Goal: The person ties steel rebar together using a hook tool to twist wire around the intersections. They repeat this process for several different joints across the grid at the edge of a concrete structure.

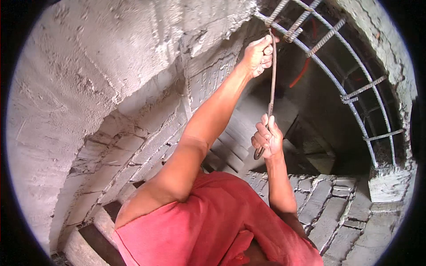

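A long thin metal rod [273, 80] with a hooked lower end runs roughly upright between my hands. Its upper tip touches or lies close to the curved rebar frame [337, 73]. My left hand [259, 55] is closed near the rod's top, just under a rebar crossing; the fingers are curled, and what they pinch is too small to make out. Lower down, my right hand [267, 137] wraps round the rod just above the hook.
Rough plastered wall [88, 66] fills the left side. Brickwork [328, 213] lies at the lower right, beside a concrete edge [390, 186]. A dark opening sits behind the rebar, with a red strip [300, 74] hanging there. Wooden poles [82, 250] show at the lower left.
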{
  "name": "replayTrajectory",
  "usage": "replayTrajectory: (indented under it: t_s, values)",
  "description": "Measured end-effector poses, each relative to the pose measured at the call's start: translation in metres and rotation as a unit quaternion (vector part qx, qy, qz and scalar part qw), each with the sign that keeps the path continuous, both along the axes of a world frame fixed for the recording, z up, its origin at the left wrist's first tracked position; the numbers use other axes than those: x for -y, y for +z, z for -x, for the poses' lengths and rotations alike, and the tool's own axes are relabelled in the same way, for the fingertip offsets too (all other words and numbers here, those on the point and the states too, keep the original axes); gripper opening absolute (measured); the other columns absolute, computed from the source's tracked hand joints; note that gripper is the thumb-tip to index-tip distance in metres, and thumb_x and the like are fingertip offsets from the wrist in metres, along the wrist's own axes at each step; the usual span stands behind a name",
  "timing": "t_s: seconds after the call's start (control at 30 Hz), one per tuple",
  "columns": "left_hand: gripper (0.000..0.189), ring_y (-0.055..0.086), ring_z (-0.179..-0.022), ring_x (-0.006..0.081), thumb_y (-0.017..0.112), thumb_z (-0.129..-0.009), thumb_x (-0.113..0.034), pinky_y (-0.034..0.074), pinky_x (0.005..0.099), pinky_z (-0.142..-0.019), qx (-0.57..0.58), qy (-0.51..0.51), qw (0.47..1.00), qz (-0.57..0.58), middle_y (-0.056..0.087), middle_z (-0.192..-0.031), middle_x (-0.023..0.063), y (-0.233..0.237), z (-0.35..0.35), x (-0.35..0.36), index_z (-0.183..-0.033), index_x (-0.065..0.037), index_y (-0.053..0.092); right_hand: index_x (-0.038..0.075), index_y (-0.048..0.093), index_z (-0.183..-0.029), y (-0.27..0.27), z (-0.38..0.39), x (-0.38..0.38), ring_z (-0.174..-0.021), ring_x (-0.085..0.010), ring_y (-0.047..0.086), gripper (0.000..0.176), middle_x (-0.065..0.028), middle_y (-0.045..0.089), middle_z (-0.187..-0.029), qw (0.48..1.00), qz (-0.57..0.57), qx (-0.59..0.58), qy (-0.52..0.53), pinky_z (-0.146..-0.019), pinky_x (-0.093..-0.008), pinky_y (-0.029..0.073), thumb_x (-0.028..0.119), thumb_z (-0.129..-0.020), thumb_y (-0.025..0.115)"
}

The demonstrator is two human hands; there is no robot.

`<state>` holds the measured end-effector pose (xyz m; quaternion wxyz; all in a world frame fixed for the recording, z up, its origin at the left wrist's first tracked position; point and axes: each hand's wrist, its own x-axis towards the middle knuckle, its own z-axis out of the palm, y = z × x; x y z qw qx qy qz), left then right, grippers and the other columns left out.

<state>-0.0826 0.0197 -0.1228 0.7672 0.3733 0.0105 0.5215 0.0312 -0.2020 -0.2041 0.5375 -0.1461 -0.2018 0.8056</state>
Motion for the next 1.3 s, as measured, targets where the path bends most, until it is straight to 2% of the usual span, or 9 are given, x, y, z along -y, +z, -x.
replayTrajectory:
  t_s: [0.17, 0.3, 0.4, 0.87, 0.93, 0.97, 1.03, 1.17, 1.3]
  values:
    - [0.037, 0.031, -0.042, 0.0014, 0.053, -0.101, -0.041, 0.026, 0.0207, -0.038, 0.014, -0.046, 0.998, 0.045, 0.041, -0.066, -0.0083, 0.001, -0.001, 0.003, -0.111, -0.006, 0.059, 0.008, 0.047, -0.103, -0.007, 0.008, 0.006, -0.04, -0.0113, 0.041, 0.035, 0.0003, 0.042, -0.063, 0.996, -0.017, -0.091, 0.006, -0.047, -0.0361, 0.048, 0.039, -0.108, 0.031]
    - [0.033, 0.029, -0.042, 0.0022, 0.051, -0.102, -0.037, 0.025, 0.0212, -0.038, 0.034, -0.026, 0.998, 0.046, 0.041, -0.066, -0.0079, 0.001, -0.005, 0.002, -0.111, -0.006, 0.058, 0.007, 0.048, -0.103, 0.002, 0.011, 0.005, -0.041, -0.0105, 0.043, 0.035, 0.0005, 0.042, -0.064, 0.999, -0.034, -0.036, -0.003, -0.048, -0.0354, 0.05, 0.038, -0.108, 0.032]
    - [0.031, 0.033, -0.044, 0.0027, 0.05, -0.103, -0.032, 0.028, 0.0214, -0.039, 0.051, -0.042, 0.997, 0.035, 0.043, -0.069, -0.0073, 0.0, -0.003, -0.002, -0.113, -0.004, 0.059, 0.01, 0.051, -0.099, 0.012, 0.018, 0.008, -0.038, -0.0084, 0.037, 0.031, 0.0047, 0.037, -0.058, 0.999, 0.003, -0.003, -0.041, -0.042, -0.0338, 0.047, 0.037, -0.107, 0.038]
    - [0.024, 0.033, -0.045, 0.0019, 0.055, -0.101, -0.03, 0.028, 0.0201, -0.038, -0.003, 0.03, 1.0, 0.003, 0.04, -0.072, -0.0048, -0.002, -0.002, -0.003, -0.102, -0.006, 0.061, 0.01, 0.056, -0.106, 0.011, -0.004, 0.004, -0.036, -0.0077, 0.033, 0.033, 0.0059, 0.037, -0.057, 0.998, -0.007, 0.061, -0.014, -0.041, -0.0314, 0.042, 0.037, -0.107, 0.037]
    - [0.026, 0.045, -0.052, 0.0056, 0.057, -0.099, -0.028, 0.039, 0.0234, -0.046, -0.038, 0.089, 0.995, -0.017, 0.049, -0.074, -0.0024, -0.003, -0.002, -0.003, -0.105, -0.003, 0.062, 0.009, 0.055, -0.102, 0.018, 0.012, 0.008, -0.037, -0.0086, 0.035, 0.031, 0.0048, 0.038, -0.058, 0.994, 0.001, 0.098, -0.052, -0.043, -0.0315, 0.043, 0.036, -0.107, 0.04]
    - [0.026, 0.045, -0.052, 0.0056, 0.057, -0.099, -0.028, 0.039, 0.0234, -0.046, -0.037, 0.09, 0.995, -0.018, 0.049, -0.074, -0.0024, 0.0, -0.003, -0.002, -0.105, -0.003, 0.062, 0.009, 0.054, -0.1, 0.023, 0.022, 0.011, -0.038, -0.0092, 0.037, 0.03, 0.004, 0.038, -0.058, 0.974, 0.002, 0.192, -0.12, -0.043, -0.0316, 0.043, 0.036, -0.106, 0.041]
    - [0.029, 0.056, -0.066, 0.0108, 0.058, -0.098, -0.026, 0.046, 0.0277, -0.06, -0.203, 0.374, 0.902, -0.075, 0.059, -0.08, 0.0017, 0.001, -0.012, 0.004, -0.107, 0.0, 0.064, 0.009, 0.051, -0.095, 0.022, 0.036, 0.016, -0.04, -0.0107, 0.038, 0.028, 0.0023, 0.038, -0.059, 0.919, -0.003, 0.332, -0.214, -0.044, -0.0317, 0.044, 0.034, -0.106, 0.044]
    - [0.026, 0.058, -0.078, 0.0114, 0.058, -0.097, -0.021, 0.046, 0.0278, -0.072, -0.07, 0.416, 0.906, -0.039, 0.066, -0.084, 0.0041, 0.006, -0.03, 0.003, -0.105, 0.002, 0.066, 0.009, 0.05, -0.095, 0.024, 0.055, 0.031, -0.041, -0.0108, 0.038, 0.029, 0.0024, 0.037, -0.059, 0.891, 0.016, 0.356, -0.282, -0.045, -0.0307, 0.044, 0.035, -0.106, 0.044]
    - [0.022, 0.061, -0.077, 0.0121, 0.059, -0.095, -0.017, 0.048, 0.0285, -0.075, -0.101, 0.444, 0.884, -0.106, 0.069, -0.084, 0.0056, 0.008, -0.029, -0.002, -0.102, 0.002, 0.066, 0.009, 0.049, -0.094, 0.015, 0.047, 0.044, -0.041, -0.0107, 0.038, 0.029, 0.0026, 0.037, -0.059, 0.886, 0.045, 0.355, -0.296, -0.044, -0.0303, 0.044, 0.035, -0.105, 0.045]
